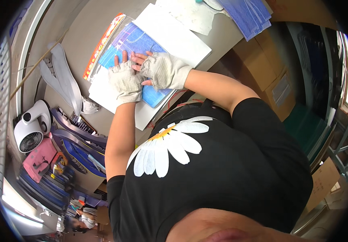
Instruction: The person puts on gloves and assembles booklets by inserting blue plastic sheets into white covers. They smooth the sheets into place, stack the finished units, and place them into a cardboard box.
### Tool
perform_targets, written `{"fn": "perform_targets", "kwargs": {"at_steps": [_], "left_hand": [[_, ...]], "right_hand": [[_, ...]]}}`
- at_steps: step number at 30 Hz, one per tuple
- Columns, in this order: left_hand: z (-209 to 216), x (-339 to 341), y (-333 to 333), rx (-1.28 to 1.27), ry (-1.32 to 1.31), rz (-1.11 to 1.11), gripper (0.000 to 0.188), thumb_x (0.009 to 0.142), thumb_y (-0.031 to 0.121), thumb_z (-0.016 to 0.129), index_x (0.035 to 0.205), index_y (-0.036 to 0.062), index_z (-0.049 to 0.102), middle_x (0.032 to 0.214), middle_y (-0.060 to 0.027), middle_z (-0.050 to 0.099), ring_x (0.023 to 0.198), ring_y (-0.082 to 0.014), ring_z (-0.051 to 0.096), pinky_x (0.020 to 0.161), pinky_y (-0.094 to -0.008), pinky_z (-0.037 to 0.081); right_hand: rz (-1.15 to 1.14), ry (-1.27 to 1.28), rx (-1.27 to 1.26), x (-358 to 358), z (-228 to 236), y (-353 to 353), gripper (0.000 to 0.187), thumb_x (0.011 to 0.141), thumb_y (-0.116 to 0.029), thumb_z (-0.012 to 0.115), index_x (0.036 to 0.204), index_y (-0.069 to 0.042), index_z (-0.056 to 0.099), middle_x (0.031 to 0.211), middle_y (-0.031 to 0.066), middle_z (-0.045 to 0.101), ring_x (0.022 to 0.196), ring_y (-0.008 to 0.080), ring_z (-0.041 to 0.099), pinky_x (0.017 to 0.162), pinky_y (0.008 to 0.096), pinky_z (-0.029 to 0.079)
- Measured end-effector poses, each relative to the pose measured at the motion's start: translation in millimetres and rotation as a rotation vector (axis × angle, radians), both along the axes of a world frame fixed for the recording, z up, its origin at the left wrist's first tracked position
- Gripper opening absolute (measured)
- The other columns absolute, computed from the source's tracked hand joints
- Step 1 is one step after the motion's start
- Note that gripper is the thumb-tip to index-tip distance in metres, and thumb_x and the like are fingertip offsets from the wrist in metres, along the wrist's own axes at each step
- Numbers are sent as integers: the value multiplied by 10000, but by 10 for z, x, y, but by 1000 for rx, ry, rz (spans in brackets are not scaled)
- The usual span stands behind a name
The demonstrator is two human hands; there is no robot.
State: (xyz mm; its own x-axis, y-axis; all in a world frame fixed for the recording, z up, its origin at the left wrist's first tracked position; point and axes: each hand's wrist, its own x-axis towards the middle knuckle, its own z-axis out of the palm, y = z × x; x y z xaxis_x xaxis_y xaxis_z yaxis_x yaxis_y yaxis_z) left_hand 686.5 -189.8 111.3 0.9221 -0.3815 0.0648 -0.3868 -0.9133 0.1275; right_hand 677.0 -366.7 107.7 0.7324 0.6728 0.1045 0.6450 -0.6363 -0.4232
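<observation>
1. The left hand (125,84), in a pale fingerless glove, lies palm down on a blue denim-patterned sheet (143,39). Its grip is loose, the visible fingers stretched out, with nothing seen clamped.
2. The right hand (159,70), gloved alike, rests just beside it, fingertips close against the left hand. Its grip also looks slack — fingers slightly bent and spread, the thumb out to the side, nothing clearly pinched.
3. The blue sheet lies on white sheets (182,38) in front of the person's body, showing above and below the hands. All of this rests on a grey tabletop (86,32).
4. A red-and-yellow printed strip (102,46) runs along the sheet's left side; a stack of blue sheets (249,18) lies well apart at the upper right.
5. The blue sheet seems loose, so uneven pressure from the two hands could skid or crease it. The lowest white corner comes near the black shirt (230,153); leaning in might catch and shift it.
6. The gloves cover the middle of the blue sheet, and the palms' undersides are hidden. Whether it is one layer or several cannot be told. The left thumb is hard to pick out, and a teal object (199,1) is cut off at the top edge.
</observation>
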Motion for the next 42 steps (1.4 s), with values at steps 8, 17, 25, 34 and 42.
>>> {"fn": "perform_targets", "kwargs": {"at_steps": [8, 17, 25, 34, 42], "left_hand": [[-43, 33, 36, -38, -12, -50, 511, 800, 419, 592, 1238, 156, 577, 1415, -94, 470, 1265, -393, 437, 976, -505, 357], [207, 121, -110, -51, 240, 5, 462, 752, 361, 659, 1158, 143, 621, 1349, -156, 518, 1269, -396, 430, 981, -536, 342], [169, 52, -148, -37, 53, -9, 493, 799, 337, 661, 1248, 145, 592, 1339, -172, 512, 1255, -420, 431, 1012, -590, 296], [134, 46, -142, -72, 28, 6, 506, 764, 312, 694, 1226, 130, 600, 1313, -159, 539, 1248, -417, 439, 1012, -537, 318], [62, 15, -70, -67, -52, -11, 456, 773, 298, 683, 1200, 144, 639, 1277, -152, 576, 1219, -367, 494, 988, -480, 375]], "right_hand": [[-64, 93, 45, 59, 14, 31, 696, 874, -497, 534, 1395, -55, 404, 1483, 166, 327, 1390, 290, 288, 1141, 474, 207], [158, 92, 165, 727, -161, 13, 690, 860, -482, 576, 1401, -87, 413, 1479, 145, 357, 1399, 271, 288, 1151, 423, 207], [171, -84, 56, 1790, -382, 419, 778, 869, -566, 535, 1440, -76, 338, 1506, 166, 296, 1418, 282, 237, 1168, 416, 161], [174, -1, 47, 1193, -57, 150, 867, 796, -603, 594, 1438, -79, 338, 1508, 168, 289, 1418, 283, 237, 1164, 451, 165], [119, 67, -122, -180, 75, -444, 893, 807, -651, 527, 1441, -56, 322, 1511, 181, 276, 1414, 281, 250, 1154, 470, 171]]}}
